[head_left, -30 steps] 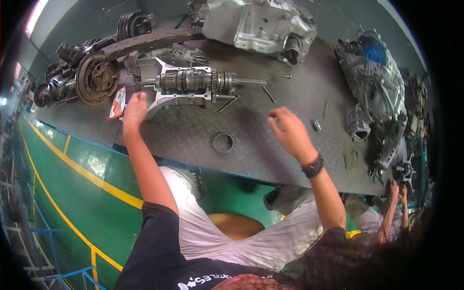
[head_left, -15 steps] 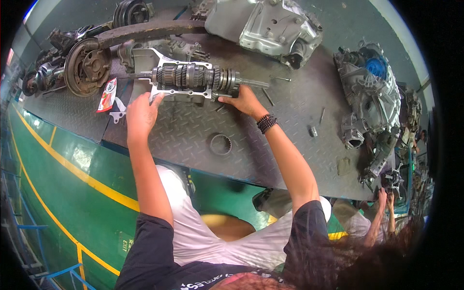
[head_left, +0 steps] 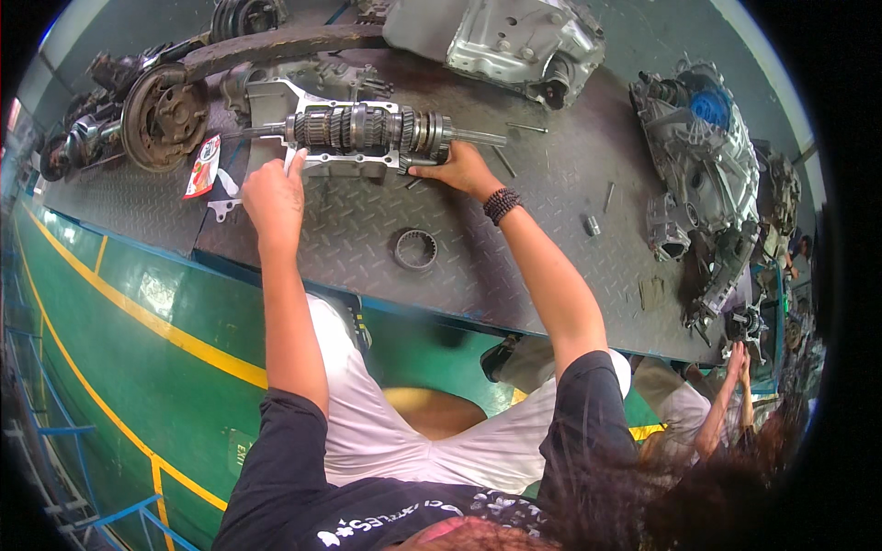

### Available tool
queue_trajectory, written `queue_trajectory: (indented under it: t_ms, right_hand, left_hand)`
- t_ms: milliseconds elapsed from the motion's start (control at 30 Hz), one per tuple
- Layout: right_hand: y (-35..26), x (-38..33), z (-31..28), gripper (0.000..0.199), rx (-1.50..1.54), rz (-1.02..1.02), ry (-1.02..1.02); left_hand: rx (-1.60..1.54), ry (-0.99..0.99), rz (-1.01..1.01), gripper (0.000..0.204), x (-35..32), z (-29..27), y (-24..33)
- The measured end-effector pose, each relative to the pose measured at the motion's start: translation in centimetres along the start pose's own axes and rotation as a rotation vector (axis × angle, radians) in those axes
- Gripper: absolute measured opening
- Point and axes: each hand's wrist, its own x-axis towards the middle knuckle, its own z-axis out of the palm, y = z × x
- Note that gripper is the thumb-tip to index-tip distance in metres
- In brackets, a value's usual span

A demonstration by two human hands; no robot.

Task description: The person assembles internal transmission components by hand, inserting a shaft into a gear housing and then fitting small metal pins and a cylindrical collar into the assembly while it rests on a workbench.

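A silver half gearbox housing [head_left: 354, 168] lies across the far middle of the bench. In it rests a gear shaft [head_left: 367, 129] stacked with several gears, its splined end sticking out to the right. My left hand [head_left: 274, 195] is closed on the housing's near left corner, thumb up along the edge, the other fingers curled and partly hidden. At the right end, my right hand [head_left: 464, 171] grips the gear stack from below, thumb stretched left by the housing's near right corner; its fingertips are hidden. A steel ring [head_left: 415, 249] with inner teeth lies nearer me.
On the steel bench [head_left: 533, 275] are loose pins, a bolt [head_left: 527, 128], a small cylinder [head_left: 592, 225] and a red-and-white packet [head_left: 203, 167]. A rusty brake drum [head_left: 165, 118] stands left, large silver casings [head_left: 698, 156] right. A co-worker's hands [head_left: 738, 361] work at far right.
The bench and its parts sit slightly higher and further left in view. Both my hands keep their places on the gearbox parts; my left hand looks a little more curled.
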Motion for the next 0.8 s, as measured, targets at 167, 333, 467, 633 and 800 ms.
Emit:
queue_trajectory:
  t_ms: [167,333,467,633,800]
  right_hand:
    - [0.4,-1.8,-0.9,0.089,0.021,0.031,-0.055]
    - [-1.7,-2.6,-1.4,0.086,0.132,0.009,-0.061]
    - [0.6,-3.0,-1.2,0.077,0.167,0.072,0.107]
    - [-1.3,-3.1,-0.1,0.073,0.124,0.04,0.15]
    - [-0.2,-5.3,-0.4,0.071,0.188,0.009,0.198]
  left_hand:
    - [0.016,0.007,-0.001,0.058,-0.8,0.1,0.9]
    - [0.033,0.022,-0.051,0.061,-1.4,0.4,0.4]
    - [0.044,0.142,-0.042,0.062,-2.2,0.7,2.9]
    - [0.08,0.122,-0.069,0.061,-2.8,0.4,2.1]
    - [0.06,0.145,-0.028,0.058,-3.7,0.5,2.9]
